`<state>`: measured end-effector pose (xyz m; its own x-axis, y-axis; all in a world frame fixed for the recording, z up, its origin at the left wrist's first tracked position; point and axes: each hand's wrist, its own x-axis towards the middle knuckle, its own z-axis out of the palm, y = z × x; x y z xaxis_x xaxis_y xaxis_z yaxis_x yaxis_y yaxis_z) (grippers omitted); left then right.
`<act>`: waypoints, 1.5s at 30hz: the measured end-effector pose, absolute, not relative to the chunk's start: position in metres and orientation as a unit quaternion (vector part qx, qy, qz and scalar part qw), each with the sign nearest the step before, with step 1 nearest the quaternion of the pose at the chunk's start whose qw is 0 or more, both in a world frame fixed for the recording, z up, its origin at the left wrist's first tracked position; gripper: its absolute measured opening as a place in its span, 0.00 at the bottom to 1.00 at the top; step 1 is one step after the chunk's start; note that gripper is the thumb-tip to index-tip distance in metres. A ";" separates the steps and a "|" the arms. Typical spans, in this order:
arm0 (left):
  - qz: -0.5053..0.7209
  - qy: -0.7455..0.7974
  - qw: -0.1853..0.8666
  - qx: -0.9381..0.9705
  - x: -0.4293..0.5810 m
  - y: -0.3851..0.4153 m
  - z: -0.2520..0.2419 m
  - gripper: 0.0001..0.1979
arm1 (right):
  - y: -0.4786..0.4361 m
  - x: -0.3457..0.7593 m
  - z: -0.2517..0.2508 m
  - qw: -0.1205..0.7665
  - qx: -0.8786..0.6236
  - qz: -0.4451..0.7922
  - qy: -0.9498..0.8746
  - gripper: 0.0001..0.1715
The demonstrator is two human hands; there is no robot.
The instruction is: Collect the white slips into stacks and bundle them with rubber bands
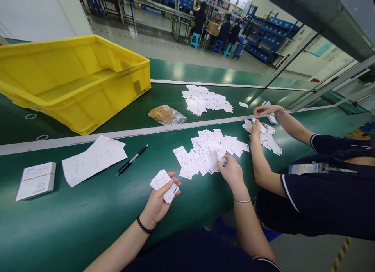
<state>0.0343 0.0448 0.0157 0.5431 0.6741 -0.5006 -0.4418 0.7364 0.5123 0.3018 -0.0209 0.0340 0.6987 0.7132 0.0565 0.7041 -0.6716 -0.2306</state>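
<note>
My left hand (159,201) is closed around a small stack of white printed cards (165,185), the thumb pressed on top. Over the near edge of a loose pile of similar cards (202,153), my right hand (231,170) pinches one card (219,157) between thumb and fingers. The pile lies spread on the green work surface (117,225). A black pen (133,160) rests to the left of it. Farther left are some white paper sheets (93,160) and a block of cards (36,180) with a band around it.
A large yellow bin (123,84) stands at the back left. Behind the pale strip lie a clear bag (166,116) of brownish contents and another card pile (206,99). At right, a co-worker's hands (258,125) handle cards above their own pile (271,141).
</note>
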 end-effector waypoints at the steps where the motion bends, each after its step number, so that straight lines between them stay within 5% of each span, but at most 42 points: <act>1: 0.324 0.341 0.865 0.173 0.034 0.044 0.014 0.16 | -0.020 0.292 0.034 0.166 -0.896 -0.005 -0.411 0.20; 5: 0.333 0.312 0.869 0.193 0.036 0.039 0.007 0.20 | -0.017 0.221 0.032 0.313 -0.750 0.014 -0.583 0.18; 11: 0.361 0.403 0.830 0.131 0.040 0.042 0.006 0.13 | -0.014 0.170 0.032 0.328 -0.613 0.140 -0.705 0.17; 20: 0.342 0.354 0.860 0.135 0.036 0.045 0.017 0.14 | -0.008 0.329 0.022 0.191 -0.911 0.025 -0.364 0.32; 25: 0.345 0.356 0.853 0.166 0.035 0.046 0.012 0.16 | -0.017 0.340 0.000 0.261 -0.908 0.060 -0.322 0.27; 30: 0.344 0.368 0.847 0.172 0.035 0.048 0.013 0.17 | -0.010 0.334 0.003 0.245 -0.909 0.060 -0.331 0.37; 35: 0.337 0.367 0.846 0.191 0.034 0.048 0.013 0.19 | -0.005 0.307 0.017 0.398 -0.861 0.041 -0.315 0.20; 38: 0.333 0.363 0.846 0.204 0.035 0.044 0.012 0.20 | -0.010 0.253 0.017 0.509 -0.757 0.197 -0.360 0.19; 42: 0.336 0.346 0.852 0.204 0.037 0.040 0.010 0.22 | -0.013 0.183 0.016 0.468 -0.647 0.361 -0.481 0.13; 45: 0.336 0.341 0.861 0.173 0.037 0.042 0.012 0.16 | -0.005 0.191 0.023 0.396 -0.675 0.289 -0.551 0.13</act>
